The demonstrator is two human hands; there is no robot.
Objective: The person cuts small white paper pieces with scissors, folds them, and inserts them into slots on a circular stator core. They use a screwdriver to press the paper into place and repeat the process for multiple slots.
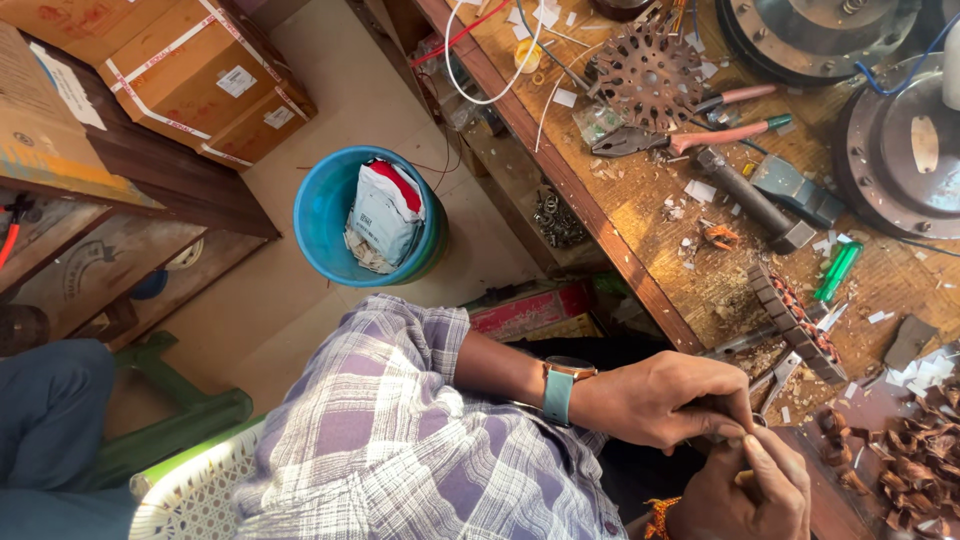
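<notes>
My left hand point(668, 400), with a teal-strapped watch on its wrist, is curled at the wooden workbench's point(640, 215) near edge. Its fingertips pinch a small item that I cannot make out. My right hand point(745, 492) sits just below it at the frame's bottom. Its thumb and fingers press against the same small item, so the two hands touch. Just beyond the fingertips lie a metal hand tool point(775, 385) and a slotted winding core with copper wire point(797, 312). A plaid sleeve point(400, 440) covers my left arm.
Curled copper wire scraps point(915, 465) pile at the right. On the bench lie a hammer point(755, 200), pink-handled pliers point(690, 138), a green pen-like tool point(838, 270), a perforated metal disc point(645, 68) and round motor housings point(895, 155). The floor holds a blue bucket point(325, 215), cardboard boxes point(200, 70) and a green stool point(170, 425).
</notes>
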